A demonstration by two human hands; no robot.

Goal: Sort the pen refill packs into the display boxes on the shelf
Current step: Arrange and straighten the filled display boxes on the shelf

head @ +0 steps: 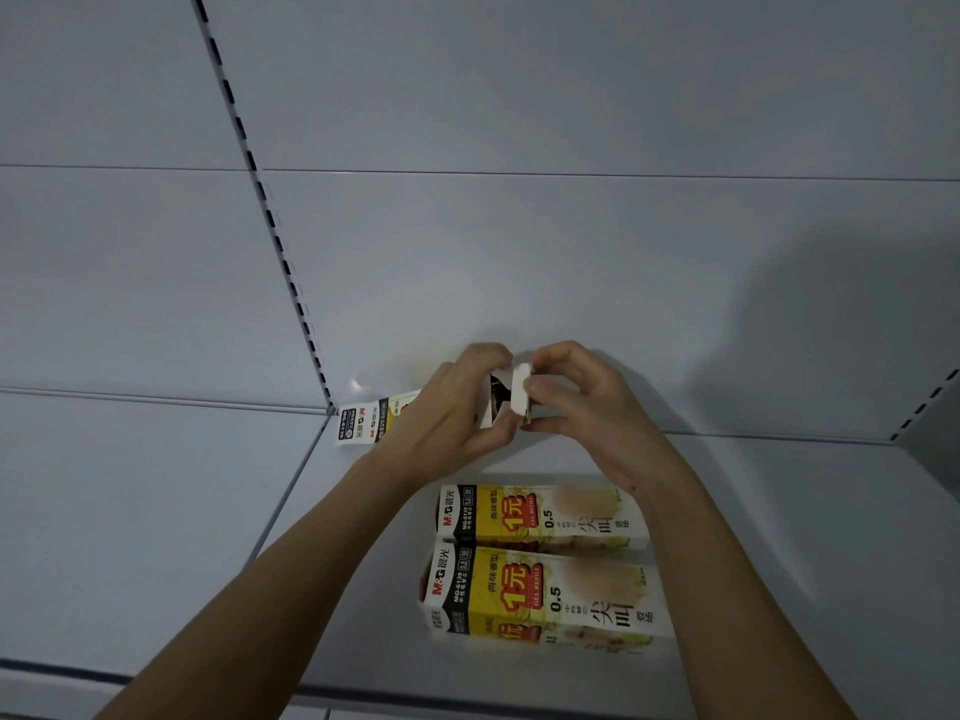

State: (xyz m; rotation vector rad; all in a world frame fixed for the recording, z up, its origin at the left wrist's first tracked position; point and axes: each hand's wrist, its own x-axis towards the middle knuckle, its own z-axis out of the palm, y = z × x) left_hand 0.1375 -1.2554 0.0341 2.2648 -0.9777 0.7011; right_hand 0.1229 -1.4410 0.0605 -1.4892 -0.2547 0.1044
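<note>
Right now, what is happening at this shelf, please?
A person is holding a pen refill box up over a white shelf. The left hand grips the box around its body, and the right hand pinches its white end flap, which is open. Two more yellow boxes lie flat on the shelf below the hands, side by side: the far box and the near box. What is inside the held box cannot be clearly seen.
</note>
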